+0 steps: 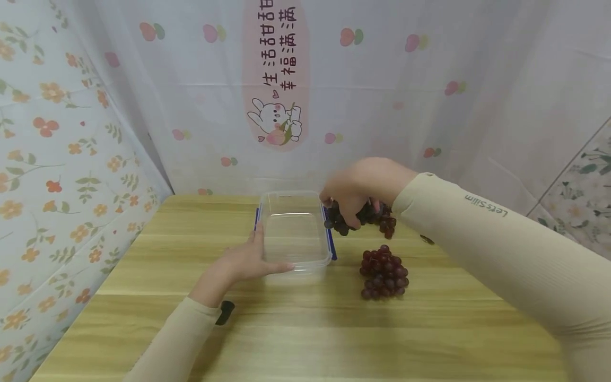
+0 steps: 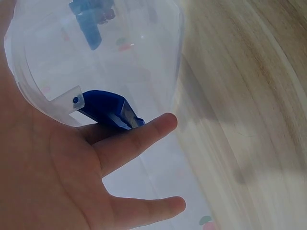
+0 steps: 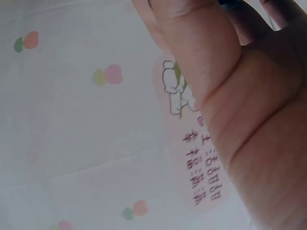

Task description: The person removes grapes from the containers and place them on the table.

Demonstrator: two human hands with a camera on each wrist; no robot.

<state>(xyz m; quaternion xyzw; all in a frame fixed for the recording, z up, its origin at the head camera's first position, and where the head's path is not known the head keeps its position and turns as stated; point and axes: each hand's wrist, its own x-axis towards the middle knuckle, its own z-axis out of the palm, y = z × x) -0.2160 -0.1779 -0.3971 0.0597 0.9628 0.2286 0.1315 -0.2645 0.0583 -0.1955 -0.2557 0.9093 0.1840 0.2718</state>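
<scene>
A clear plastic food container with blue side clips stands at the middle of the table. My left hand rests against its near left corner, thumb along the front rim. In the left wrist view, that hand's fingers are straight and spread beside a blue clip. To the right of the container, my right hand reaches down and grips a bunch of dark grapes; its fingertips are partly hidden. Reddish grapes show just beside it. Only thumb and palm show clearly in the right wrist view.
A bunch of red grapes lies on the wooden table, nearer me and right of the container. Printed cloth hangs behind the table, and flowered cloth hangs on the left.
</scene>
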